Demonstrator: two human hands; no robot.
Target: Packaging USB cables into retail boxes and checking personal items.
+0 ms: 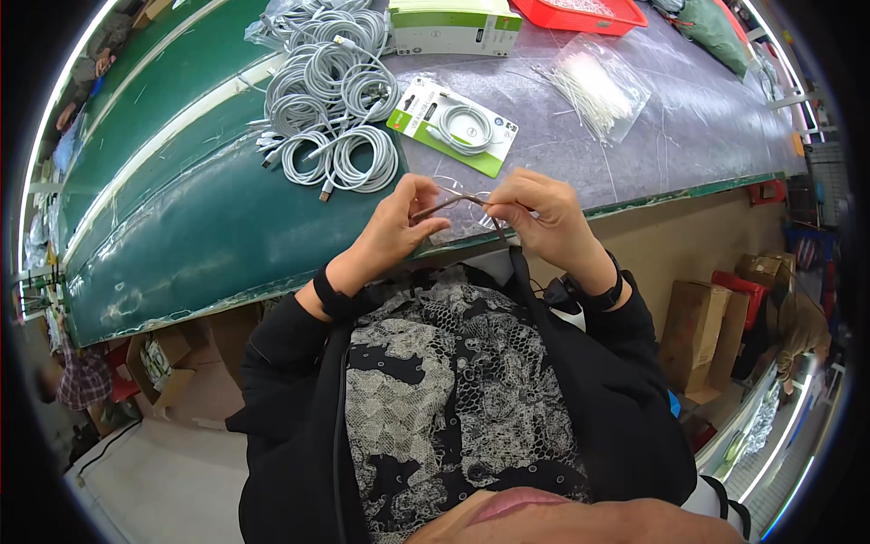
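Just past the table's front edge, I hold a pair of eyeglasses (465, 198) with thin brown arms between my two hands. My left hand (396, 220) is closed around one arm of them, thumb and fingers pinching it. My right hand (541, 213) pinches the other side with its fingertips. Behind the eyeglasses lies a green and white blister card (497, 145) with a coiled white cable (465, 130) on it. Left of the card, several bundles of coiled grey-white cables (362, 159) are heaped on the green mat (208, 236).
A stack of green and white cards (453, 32) stands at the back. To its right are a red tray (589, 18) and a clear bag of white cable ties (594, 91). Cardboard boxes (693, 335) sit below the table on the right. Other people are at the far edges.
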